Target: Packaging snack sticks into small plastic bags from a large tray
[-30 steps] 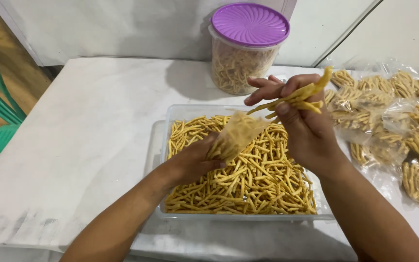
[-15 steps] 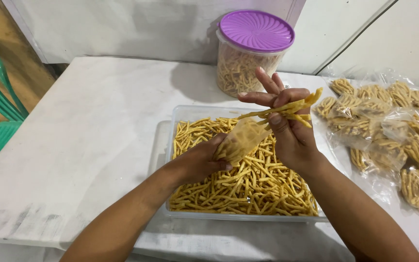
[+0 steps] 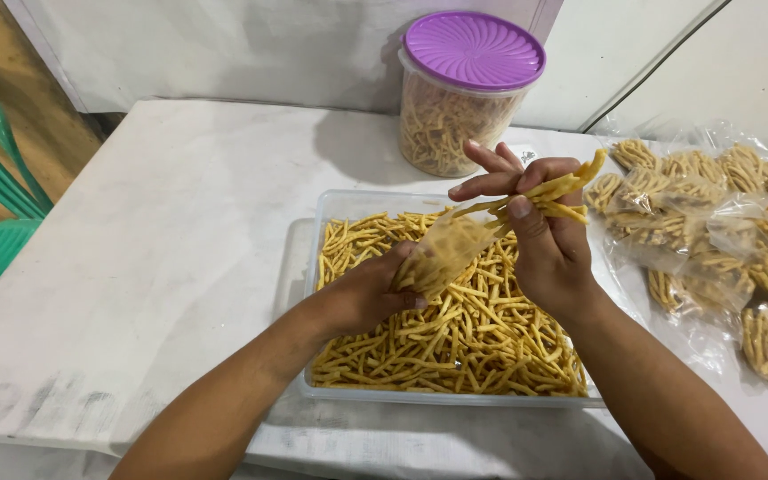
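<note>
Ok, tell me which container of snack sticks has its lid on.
The round tub by the wall, capped with a purple lid. The rectangular tray under the hands is open.

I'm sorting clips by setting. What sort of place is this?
Probably a home snack-packing table: a clear tub of fried snack sticks, filled small bags piled aside, and a purple-lidded jar.

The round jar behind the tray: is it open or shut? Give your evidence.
Shut. The purple lid sits flat across the top of the round jar, covering the snack sticks seen through its clear wall.
</note>
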